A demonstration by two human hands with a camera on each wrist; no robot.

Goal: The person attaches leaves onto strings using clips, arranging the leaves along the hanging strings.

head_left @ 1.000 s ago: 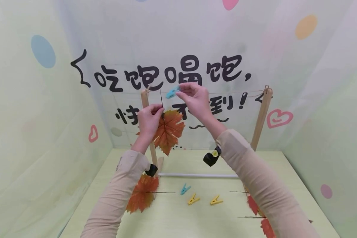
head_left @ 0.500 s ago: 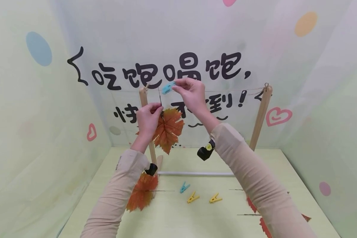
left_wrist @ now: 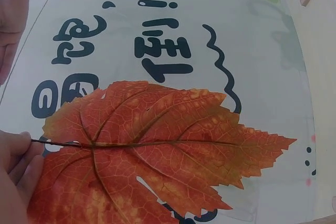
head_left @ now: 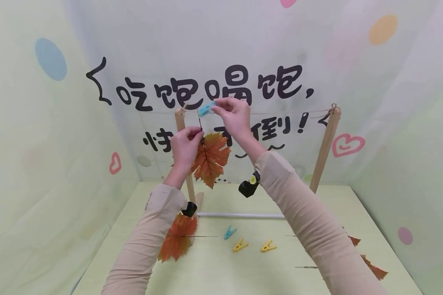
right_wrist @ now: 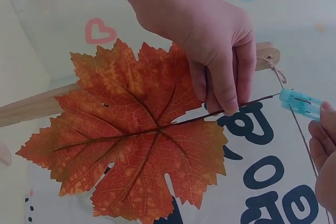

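Note:
My left hand pinches the dark stem of an orange-red maple leaf between thumb and fingertips, and the blade hangs below. In the right wrist view the stem tip reaches the twine strung near the wooden post. My right hand pinches a blue clothespin at its handle end. Its nose is at the twine and the stem tip; whether it bites on both is too small to tell. In the left wrist view the leaf spreads wide beside the left fingertips.
Two wooden posts carry the twine, with a white rod low between them. On the table lie a blue clothespin, two yellow clothespins, a leaf at left and more leaves partly behind the right sleeve.
My right hand has moved left with the blue clothespin, bringing it to the stem tip at the twine. The left hand stays nearly in place with the leaf.

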